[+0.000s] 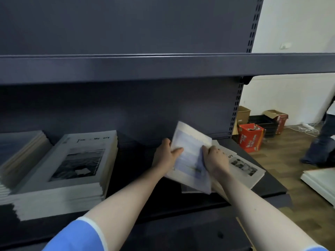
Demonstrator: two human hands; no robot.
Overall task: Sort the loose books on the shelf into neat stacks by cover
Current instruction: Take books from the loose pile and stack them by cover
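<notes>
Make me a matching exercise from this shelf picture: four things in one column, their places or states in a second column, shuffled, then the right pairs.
Things
1. pale blue-covered book
2. neat stack of grey books with a black-and-white photo cover
3. loose grey book with small photos on its cover
4. red cardboard box

Places or states
A. on the wooden floor, right of the shelf unit
B. lying on the shelf under the right hand
C. held tilted by the left hand and right hand
D. squared up on the shelf's left part

Pairs: 1-C, 2-D, 3-B, 4-A
</notes>
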